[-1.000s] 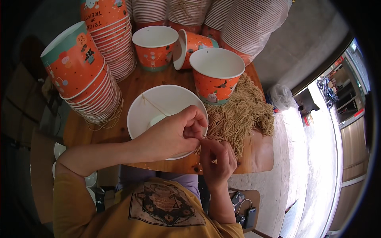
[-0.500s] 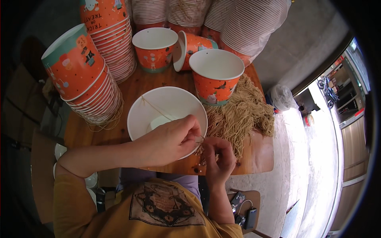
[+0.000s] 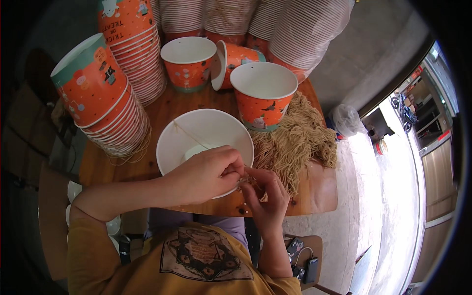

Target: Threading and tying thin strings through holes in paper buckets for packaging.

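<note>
A white paper bucket (image 3: 169, 142) stands before me with its mouth up. A thin tan string (image 3: 189, 133) leads from its far left inner wall across the opening to my hands. My left hand (image 3: 209, 174) lies over the bucket's near side, fingertips pinched on the string. Right against it, at the near right rim, is my right hand (image 3: 268, 196), its thumb and forefinger curled together around the string's end. The exact spot where the fingers meet is partly hidden. Beside my right hand spreads a heap of tan strings (image 3: 295, 142).
Orange patterned buckets (image 3: 265, 105) stand behind the white one, and one bucket (image 3: 241, 59) lies on its side. Tall stacks of buckets (image 3: 113, 113) rise at the left and back. A small stool (image 3: 312, 255) with a phone-like device is at lower right.
My right hand has moved a little left and up, closer to my left fingertips. My left hand stays nearly in place, still pinching the string.
</note>
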A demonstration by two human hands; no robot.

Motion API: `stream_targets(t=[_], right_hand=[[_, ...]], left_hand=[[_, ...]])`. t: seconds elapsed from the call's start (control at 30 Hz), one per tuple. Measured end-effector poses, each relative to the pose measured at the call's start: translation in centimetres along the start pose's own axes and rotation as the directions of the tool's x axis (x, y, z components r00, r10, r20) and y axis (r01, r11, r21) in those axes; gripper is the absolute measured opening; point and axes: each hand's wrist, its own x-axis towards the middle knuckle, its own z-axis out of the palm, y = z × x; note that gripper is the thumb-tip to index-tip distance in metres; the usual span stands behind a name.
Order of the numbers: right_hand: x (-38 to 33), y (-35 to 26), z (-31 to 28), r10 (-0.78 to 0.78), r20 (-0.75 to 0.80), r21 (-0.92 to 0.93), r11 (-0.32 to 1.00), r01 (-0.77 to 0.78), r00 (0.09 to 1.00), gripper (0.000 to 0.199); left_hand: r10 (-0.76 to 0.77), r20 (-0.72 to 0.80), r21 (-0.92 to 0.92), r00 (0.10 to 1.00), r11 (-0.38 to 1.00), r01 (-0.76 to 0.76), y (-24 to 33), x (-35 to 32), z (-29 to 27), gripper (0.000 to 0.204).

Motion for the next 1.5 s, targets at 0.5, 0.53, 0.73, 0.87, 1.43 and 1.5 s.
stream_targets(t=[0.5,0.53,0.73,0.87,1.43,1.5], right_hand=[[0.3,1.2,-1.5,-0.318,0.110,-0.324,0.884,0.336,0.942,0.027],[0.0,1.4,-1.3,-0.285,0.100,-0.261,0.917,0.302,0.953,0.027],[-0.7,1.0,-1.2,-0.044,0.069,-0.077,0.996,0.049,0.997,0.025],[0.0,0.9,-2.7,-0.031,0.077,-0.081,0.996,0.037,0.997,0.026],[5.4,-1.7,0.8,-0.353,0.314,-0.217,0.877,0.428,0.881,0.014],[5.6,-1.8,1.3,-0.293,0.317,-0.210,0.906,0.368,0.902,0.011]], left_hand=[[0.210,-0.015,0.239,0.978,0.950,-0.200,-0.2,-0.4,0.0,0.007],[0.238,-0.011,0.276,0.971,0.934,-0.226,-0.4,-0.5,0.1,0.007],[0.348,-0.050,0.408,0.936,0.863,-0.298,-1.2,-0.4,-0.1,0.012],[0.320,-0.059,0.370,0.946,0.887,-0.277,-0.6,-1.1,-0.9,0.016],[0.410,-0.066,0.684,0.910,0.682,-0.258,-2.8,-6.6,-3.4,0.022],[0.384,-0.099,0.638,0.918,0.733,-0.238,-2.7,-6.1,-3.3,0.020]])
